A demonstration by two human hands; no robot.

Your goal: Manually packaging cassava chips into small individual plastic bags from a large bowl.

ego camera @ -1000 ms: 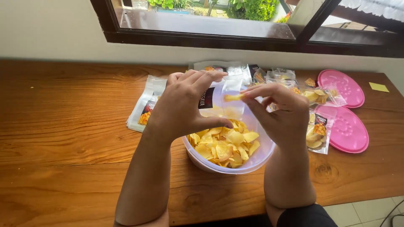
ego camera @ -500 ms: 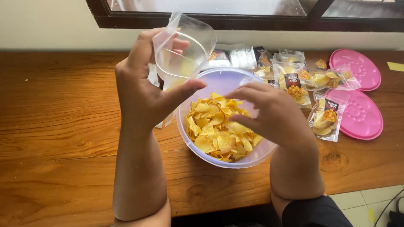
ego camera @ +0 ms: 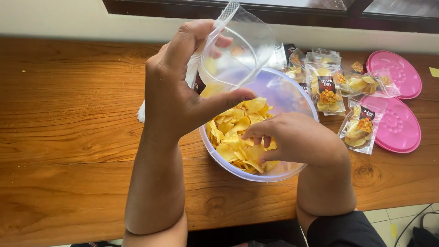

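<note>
— What are the fingers doing?

— The left hand (ego camera: 183, 91) has its thumb and fingers clamped on the wall of a clear plastic pouch (ego camera: 233, 50), holding its mouth open, tilted above the far rim of the bowl. The right hand (ego camera: 292, 139) is down in the bowl, fingertips (ego camera: 256, 132) curled together among the yellow chips (ego camera: 238, 132); whether they already pinch one, I cannot tell.

— How would those things handle?

— The pouch looks light, thin and floppy, likely slippery; gripping near the mouth keeps it open. The chips seem brittle, so a loose pinch at the edges would suit them.

— And beyond the fingers?

— The clear plastic bowl (ego camera: 299, 93) surrounds the right fingers on the wooden table (ego camera: 68, 114). Past its far side lie filled chip packets (ego camera: 327, 89), then two pink lids (ego camera: 398, 123) farther right.
</note>
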